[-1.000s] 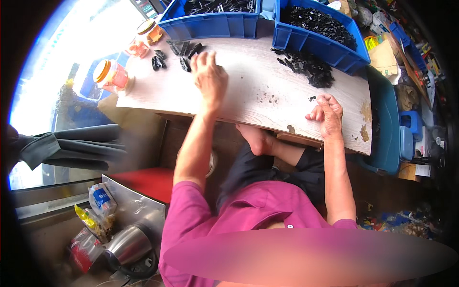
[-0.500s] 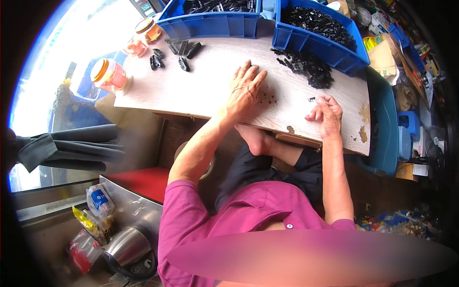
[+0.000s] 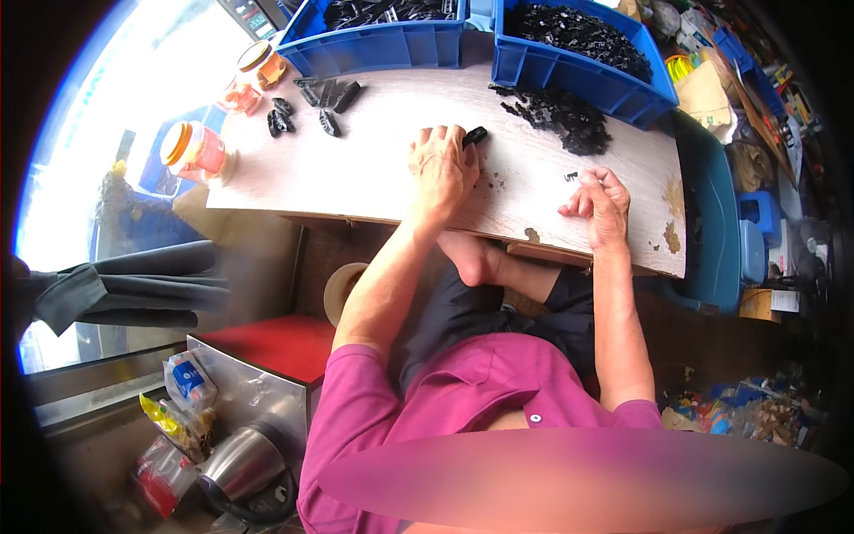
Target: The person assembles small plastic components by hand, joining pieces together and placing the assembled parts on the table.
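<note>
My left hand [image 3: 442, 173] rests palm down over the middle of the table, fingers bent. A short, elongated black plastic part [image 3: 475, 137] sticks out beside its thumb and forefinger, partly covered by the hand. To the right, my right hand [image 3: 605, 206] is closed in a pinch, fingers curled inward. At its thumb and fingertip shows a tiny, toothed black plastic piece [image 3: 571, 176]. Beyond that hand lies a loose heap of small black plastic pieces [image 3: 578, 132]. Several larger black parts [image 3: 329, 122] are spread at the far left of the table.
A blue bin [image 3: 374, 53] of long black parts and another blue bin [image 3: 578, 80] of small pieces stand along the far edge. Orange-lidded jars [image 3: 197, 153] sit at the left end of the pale table [image 3: 356, 169]. A teal tub [image 3: 719, 222] stands at the right.
My left hand has drawn back slightly and curled its fingers; the black part now shows beside its thumb. My right hand keeps its pinch. The whole view has shifted a little.
</note>
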### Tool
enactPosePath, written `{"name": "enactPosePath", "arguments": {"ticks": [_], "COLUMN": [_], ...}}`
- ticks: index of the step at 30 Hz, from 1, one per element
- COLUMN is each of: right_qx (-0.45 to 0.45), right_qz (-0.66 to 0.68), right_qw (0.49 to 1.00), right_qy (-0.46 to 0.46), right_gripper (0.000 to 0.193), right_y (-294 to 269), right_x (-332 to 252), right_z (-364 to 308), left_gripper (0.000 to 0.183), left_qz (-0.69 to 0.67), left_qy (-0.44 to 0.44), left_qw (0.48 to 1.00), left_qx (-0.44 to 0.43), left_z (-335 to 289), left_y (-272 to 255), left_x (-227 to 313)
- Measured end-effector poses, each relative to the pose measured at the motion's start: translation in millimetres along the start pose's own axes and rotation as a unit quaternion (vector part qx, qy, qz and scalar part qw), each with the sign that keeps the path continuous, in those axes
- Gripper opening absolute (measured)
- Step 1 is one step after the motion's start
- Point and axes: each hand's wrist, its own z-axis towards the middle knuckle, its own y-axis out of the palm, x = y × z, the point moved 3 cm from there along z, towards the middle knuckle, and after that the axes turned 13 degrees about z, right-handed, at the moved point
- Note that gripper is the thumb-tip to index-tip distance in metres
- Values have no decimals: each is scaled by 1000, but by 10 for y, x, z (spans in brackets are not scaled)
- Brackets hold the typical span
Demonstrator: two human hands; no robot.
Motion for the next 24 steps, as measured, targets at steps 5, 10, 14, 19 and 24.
{"name": "enactPosePath", "arguments": {"ticks": [5, 10, 14, 19, 24], "right_qx": [-7, -4, -6, 6, -5], "right_qz": [16, 13, 20, 65, 83], "right_qw": [1000, 1000, 1000, 998, 995], "right_qy": [-5, -8, -8, -19, -49], "right_gripper": [9, 8, 10, 13, 15], "right_y": [22, 22, 26, 79, 69], "right_x": [-3, -8, 10, -22, -38], "right_z": [1, 10, 13, -9, -29], "left_gripper": [16, 17, 20, 21, 29], "left_qz": [-84, -316, -385, -620, -688], "left_qy": [11, -68, -86, -178, -207], "left_qw": [996, 946, 919, 754, 655], "left_qx": [38, -9, -7, -124, -235], "left_z": [-58, -119, -208, -390, -493], "left_y": [32, -19, 114, 119, 118], "left_x": [-31, -21, -21, 369, 870]}}
